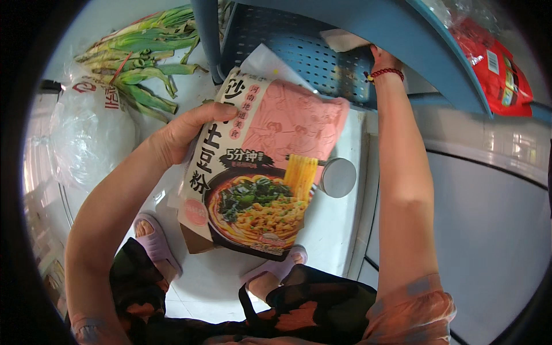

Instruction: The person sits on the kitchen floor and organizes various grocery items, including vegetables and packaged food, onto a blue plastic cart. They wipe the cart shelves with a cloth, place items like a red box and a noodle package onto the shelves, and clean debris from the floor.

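Observation:
My left hand (194,127) grips the left side of a printed noodle package (276,125), its thumb lying across the front. The package is held tilted before me, and a brown cardboard edge shows below its lower left corner. Behind its top a pale plastic sheet or bag (263,60) sticks out. My right hand (386,60), with a red beaded bracelet at the wrist, reaches into a blue perforated rack basket (297,51). Its fingertips touch a whitish piece of paper or cloth (345,40); the rack's upper tier partly hides this hand.
Bundled green onions (146,60) lie on the floor at upper left, beside a clear plastic bag (90,133) with pale contents. A round metal lid (339,177) shows right of the package. A red packet (493,69) sits on the rack's upper tier. My slippered feet are below.

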Tool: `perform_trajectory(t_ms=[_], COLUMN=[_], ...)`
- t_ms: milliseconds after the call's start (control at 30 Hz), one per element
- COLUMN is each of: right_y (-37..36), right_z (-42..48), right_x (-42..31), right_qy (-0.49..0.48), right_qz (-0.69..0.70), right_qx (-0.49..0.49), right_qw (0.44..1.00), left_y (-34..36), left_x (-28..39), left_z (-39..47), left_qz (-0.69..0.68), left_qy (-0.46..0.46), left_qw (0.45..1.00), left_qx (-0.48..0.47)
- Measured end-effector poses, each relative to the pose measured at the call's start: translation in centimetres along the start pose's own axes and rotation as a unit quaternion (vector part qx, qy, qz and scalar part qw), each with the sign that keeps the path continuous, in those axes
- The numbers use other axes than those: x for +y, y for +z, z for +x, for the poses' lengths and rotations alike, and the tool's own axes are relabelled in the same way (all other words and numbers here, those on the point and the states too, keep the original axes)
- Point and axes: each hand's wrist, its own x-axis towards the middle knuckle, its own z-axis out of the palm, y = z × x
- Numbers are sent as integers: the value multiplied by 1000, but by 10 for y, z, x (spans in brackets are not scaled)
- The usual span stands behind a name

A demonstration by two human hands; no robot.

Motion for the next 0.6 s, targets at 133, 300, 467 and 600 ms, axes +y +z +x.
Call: perform_trajectory(t_ms=[133,300,467,600], right_y=[18,63,72,129], right_z=[30,14,54,70], right_x=[45,26,84,88], right_qy=[-132,-153,-44,-48], right_qz=[-290,-417,-339,-372], right_qx=[-40,-160,-92,-95], right_qw=[947,881,935,922], left_y=[8,-8,-16,-10], left_x=[-7,-33,-47,-40], left_z=[4,14,11,20], left_qz=[19,-74,-76,-91], left_qy=[115,159,162,143], left_qw=[993,982,980,981], left_qx=[7,76,91,91])
